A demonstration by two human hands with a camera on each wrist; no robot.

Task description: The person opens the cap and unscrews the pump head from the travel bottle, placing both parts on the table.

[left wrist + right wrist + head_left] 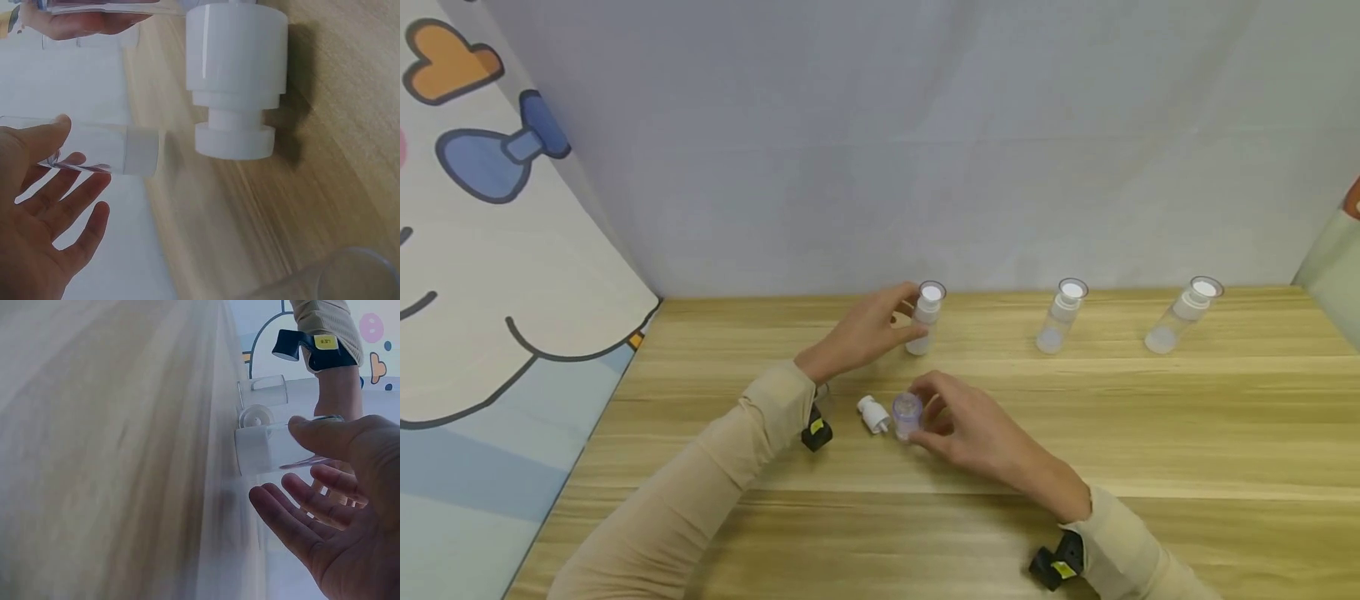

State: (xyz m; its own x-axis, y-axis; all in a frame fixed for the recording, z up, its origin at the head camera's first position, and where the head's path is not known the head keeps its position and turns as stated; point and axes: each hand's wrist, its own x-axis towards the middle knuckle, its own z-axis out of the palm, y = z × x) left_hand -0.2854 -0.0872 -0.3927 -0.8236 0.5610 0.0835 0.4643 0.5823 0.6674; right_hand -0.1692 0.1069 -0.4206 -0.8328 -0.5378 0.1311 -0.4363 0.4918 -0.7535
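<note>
At the back of the table my left hand (868, 329) holds a clear pump bottle (923, 321) with a white pump top, thumb in front and fingers behind. The left wrist view shows its white base (142, 151) close to the tabletop. Nearer the front, my right hand (981, 425) grips an open clear bottle (907, 414) between thumb and fingers; its mouth faces up. This bottle's white lower end (253, 452) shows in the right wrist view. Just left of it, a white pump head (873, 414) lies on its side.
A clear cap (823, 402) sits beside my left wrist, partly hidden by the sleeve. Two more pump bottles, one mid-right (1062, 317) and one farther right (1183, 315), stand along the back of the wooden table (1150, 433). Behind them hangs a pale cloth (925, 150).
</note>
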